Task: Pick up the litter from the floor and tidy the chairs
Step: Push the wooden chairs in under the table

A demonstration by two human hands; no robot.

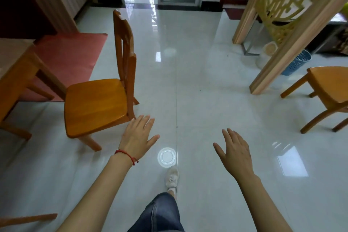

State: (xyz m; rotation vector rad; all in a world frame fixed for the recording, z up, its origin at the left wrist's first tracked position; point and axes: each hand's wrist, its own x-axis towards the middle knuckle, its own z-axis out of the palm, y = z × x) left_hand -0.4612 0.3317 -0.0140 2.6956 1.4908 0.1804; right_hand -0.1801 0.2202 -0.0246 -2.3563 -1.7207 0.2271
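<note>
A wooden chair stands on the glossy tiled floor at the left, its seat facing the table and its back toward the room. My left hand, with a red string on the wrist, hovers open just right of the chair's seat corner, touching nothing. My right hand is open over bare floor, holding nothing. A second wooden chair stands at the right edge, partly cut off. A blue slotted waste basket sits behind the screen post. No litter shows on the floor.
A wooden table stands at the left over a red mat. A carved wooden screen rises at the right, with a pale jar at its foot. A doorway lies ahead. My shoe steps forward.
</note>
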